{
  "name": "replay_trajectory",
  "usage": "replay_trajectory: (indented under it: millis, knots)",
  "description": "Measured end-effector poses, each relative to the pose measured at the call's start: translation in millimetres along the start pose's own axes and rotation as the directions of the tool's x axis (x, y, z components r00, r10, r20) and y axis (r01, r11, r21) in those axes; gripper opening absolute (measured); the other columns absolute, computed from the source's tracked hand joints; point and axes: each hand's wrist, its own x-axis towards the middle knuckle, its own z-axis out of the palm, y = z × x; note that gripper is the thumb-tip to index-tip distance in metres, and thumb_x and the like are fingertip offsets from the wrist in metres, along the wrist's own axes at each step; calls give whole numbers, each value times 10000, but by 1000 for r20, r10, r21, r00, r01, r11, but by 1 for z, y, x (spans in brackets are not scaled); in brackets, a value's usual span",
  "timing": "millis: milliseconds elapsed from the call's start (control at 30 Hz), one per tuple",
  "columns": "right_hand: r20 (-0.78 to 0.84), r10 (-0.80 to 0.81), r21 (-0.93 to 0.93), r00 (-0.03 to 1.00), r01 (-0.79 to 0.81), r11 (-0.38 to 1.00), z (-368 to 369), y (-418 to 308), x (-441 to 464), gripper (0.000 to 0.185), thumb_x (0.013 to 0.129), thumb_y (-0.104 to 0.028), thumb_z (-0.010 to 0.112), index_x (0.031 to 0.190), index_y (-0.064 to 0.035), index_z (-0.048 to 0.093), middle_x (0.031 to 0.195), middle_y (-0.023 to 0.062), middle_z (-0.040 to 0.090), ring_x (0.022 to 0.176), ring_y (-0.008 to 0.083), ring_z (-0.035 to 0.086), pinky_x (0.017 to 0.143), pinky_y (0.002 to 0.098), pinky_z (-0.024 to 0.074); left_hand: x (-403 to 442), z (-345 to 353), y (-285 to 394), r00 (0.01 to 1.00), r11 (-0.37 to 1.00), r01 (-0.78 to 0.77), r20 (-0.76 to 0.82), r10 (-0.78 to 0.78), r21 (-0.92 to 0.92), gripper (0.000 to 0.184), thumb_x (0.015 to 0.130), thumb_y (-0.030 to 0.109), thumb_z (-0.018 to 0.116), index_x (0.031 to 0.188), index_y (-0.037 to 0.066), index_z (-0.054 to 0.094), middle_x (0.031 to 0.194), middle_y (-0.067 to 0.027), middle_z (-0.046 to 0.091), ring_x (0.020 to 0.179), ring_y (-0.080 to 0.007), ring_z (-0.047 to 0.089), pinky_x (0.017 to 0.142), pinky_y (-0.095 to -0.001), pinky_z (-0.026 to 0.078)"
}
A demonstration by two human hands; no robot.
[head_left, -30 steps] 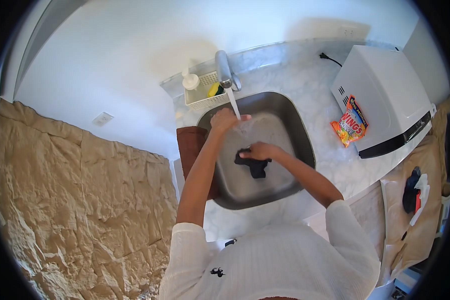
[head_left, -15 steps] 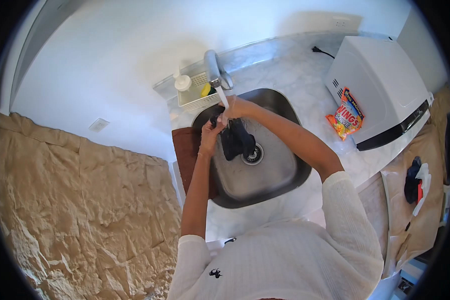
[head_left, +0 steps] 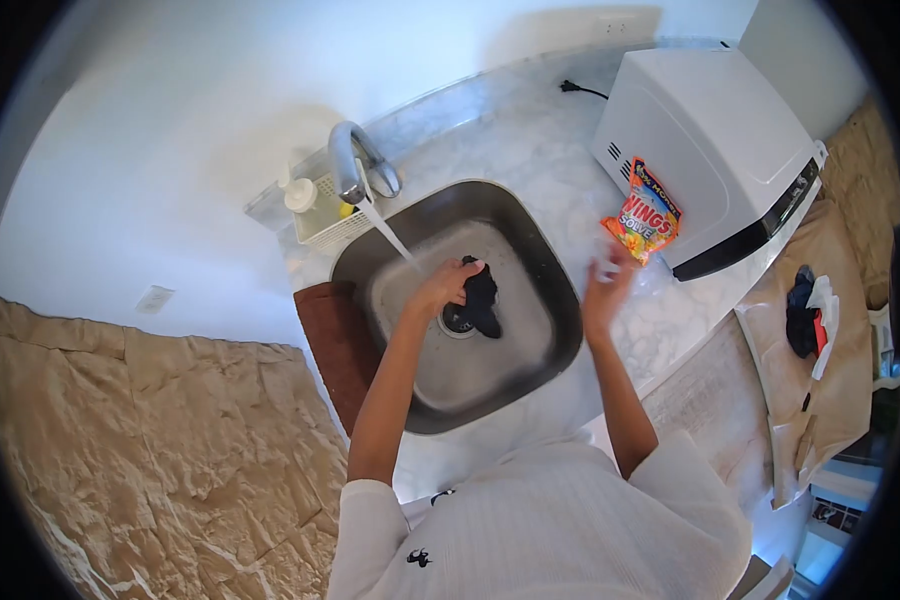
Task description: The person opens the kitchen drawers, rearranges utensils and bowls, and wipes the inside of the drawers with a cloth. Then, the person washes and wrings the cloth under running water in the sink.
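Observation:
My left hand [head_left: 444, 288] is closed on a wet-looking black sock [head_left: 481, 300], bunched over the sink and partly covering the drain [head_left: 454, 322]. The sock's lower end hangs free below the fingers. Beyond the sink's right rim, my right hand [head_left: 608, 292] hovers over the counter, blurred, with its fingers apart. Its fingertips are at the lower edge of an orange detergent packet [head_left: 646, 212]; whether they touch it I cannot tell. Water [head_left: 392, 236] runs from the tap [head_left: 345, 165] into the steel sink [head_left: 530, 370], to the left of the sock.
A white basket [head_left: 335, 232] with a pump bottle [head_left: 301, 196] stands behind the sink. Over the sink's left rim lies a brown cloth [head_left: 332, 340]. A white appliance [head_left: 705, 140] sits behind the packet. Dark and white cloths [head_left: 802, 318] lie on the covered surface at right.
Both hands were together under the running water with the black sock. My right hand has let go and moved right to the packet; my left has brought the sock over the drain.

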Motion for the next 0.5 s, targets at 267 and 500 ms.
replay_trajectory:
  millis: [267, 500]
  knots:
    - [-41, 299, -84, 953, -301, 950, -37, 64, 72, 377, 669, -281, 713, 876, 18, 612, 791, 101, 615, 708, 182, 560, 662, 309, 439, 35, 33, -47, 968, 663, -166, -8, 251, 730, 432, 771, 403, 588, 956, 12, 589, 869, -134, 629, 843, -217, 609, 722, -299, 461]
    - [167, 329, 202, 930, -358, 911, -52, 44, 78, 220, 712, -208, 696, 806, -20, 632, 688, -18, 568, 646, 42, 457, 593, 190, 365, 16, 71, 8, 788, 775, -597, -31, 615, 206, 382, 794, 199, 610, 1124, 31, 516, 953, -111, 615, 923, -184, 583, 781, -291, 447]
